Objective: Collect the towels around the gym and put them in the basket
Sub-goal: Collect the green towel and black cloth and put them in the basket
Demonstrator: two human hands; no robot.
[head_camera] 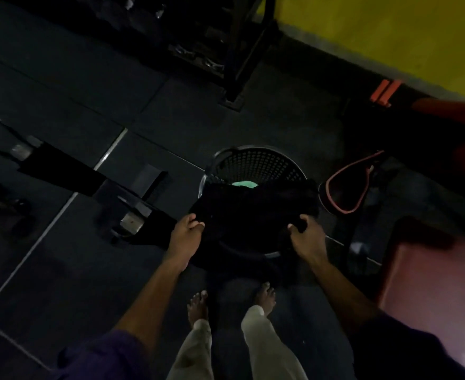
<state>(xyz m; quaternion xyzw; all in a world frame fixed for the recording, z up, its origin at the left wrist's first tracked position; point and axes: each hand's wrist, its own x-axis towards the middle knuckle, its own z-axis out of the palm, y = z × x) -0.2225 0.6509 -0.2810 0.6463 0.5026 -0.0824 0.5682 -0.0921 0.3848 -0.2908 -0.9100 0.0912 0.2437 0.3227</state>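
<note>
A black towel (253, 212) is stretched between my two hands over the near half of a round perforated basket (256, 160) standing on the dark floor. My left hand (183, 237) pinches the towel's left corner. My right hand (306, 237) grips its right corner with curled fingers. Inside the basket a light green towel (244, 184) shows just beyond the black towel's far edge. The basket's near rim is mostly hidden by the black towel.
A red padded bench (428, 281) stands at the right, with a black and red strap (343, 185) beside the basket. Dark machine bases (132, 212) lie to the left, a black frame post (237, 78) behind. My bare feet (198, 305) stand just before the basket.
</note>
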